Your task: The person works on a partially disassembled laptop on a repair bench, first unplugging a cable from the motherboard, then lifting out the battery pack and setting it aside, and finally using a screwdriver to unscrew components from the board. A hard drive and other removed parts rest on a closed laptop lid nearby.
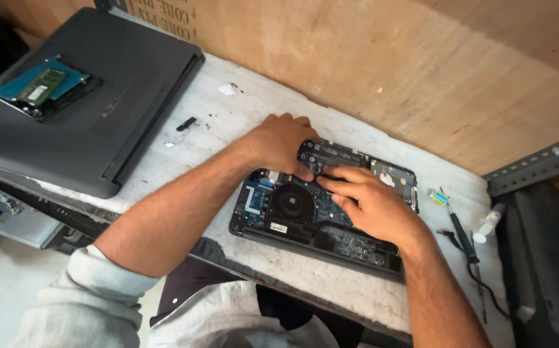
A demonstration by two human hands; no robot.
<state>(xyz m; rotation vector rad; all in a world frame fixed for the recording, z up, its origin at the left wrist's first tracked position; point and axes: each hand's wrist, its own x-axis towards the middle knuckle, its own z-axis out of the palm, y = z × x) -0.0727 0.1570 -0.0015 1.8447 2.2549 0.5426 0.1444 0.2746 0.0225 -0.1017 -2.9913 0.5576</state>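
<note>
board under hands — hidden, forearms cropped

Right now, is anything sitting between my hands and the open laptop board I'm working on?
Nothing visible does. The left hand and the right hand both rest directly on the exposed laptop board, fingertips meeting near its upper edge beside the round fan. The screwdriver lies off to the right, clear of them.

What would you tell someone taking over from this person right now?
Left hand: fingers bent on the open laptop, thumb near the fan.
Right hand: flat on the board, fingertips pointing left, meeting the left thumb.
Neither hand holds a tool.
Screwdriver and small tube lie to the right.
Done: cover is off, board bare.
Closed grey laptop sits at left with a panel open.
</note>
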